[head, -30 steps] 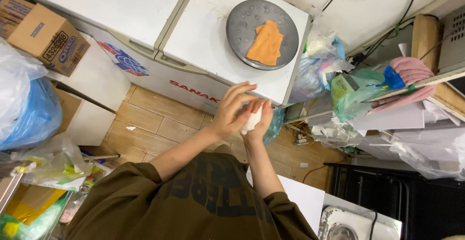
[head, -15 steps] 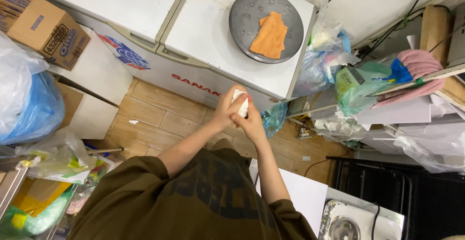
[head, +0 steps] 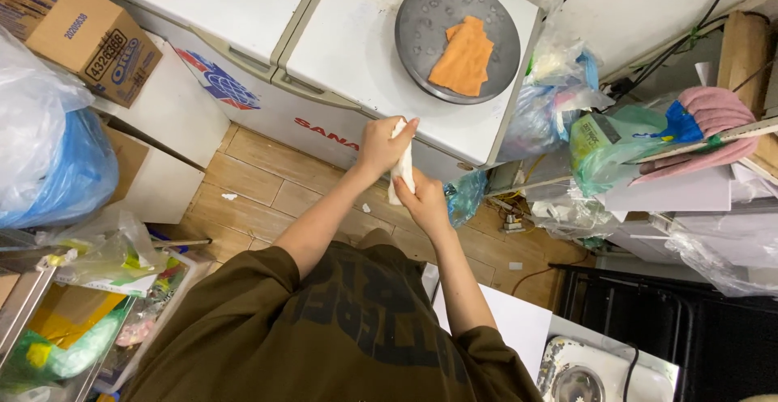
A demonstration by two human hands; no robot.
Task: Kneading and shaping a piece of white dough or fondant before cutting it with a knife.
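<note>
Both my hands are together in front of me, gripping one white rolled cloth or tissue (head: 401, 173) that stands upright between them. My left hand (head: 379, 147) holds its upper end and my right hand (head: 426, 201) holds the lower end. The hands hover at the front edge of a white chest freezer (head: 348, 37). On the freezer lid, beyond my hands, rests a round grey tray (head: 421, 21) with an orange cloth (head: 463, 58) lying on it.
A cardboard box (head: 69, 29) sits on the freezer's left lid. Blue and clear plastic bags (head: 49, 159) pile up on the left, and more bags (head: 559, 102) and pink cloth (head: 713, 114) clutter the shelves on the right. Below is a wooden floor (head: 267, 183), with a metal sink (head: 583, 374) at lower right.
My hands have shifted from a clasp around the white wad to one above the other, drawing it out into an upright roll. The view moved slightly closer to the freezer.
</note>
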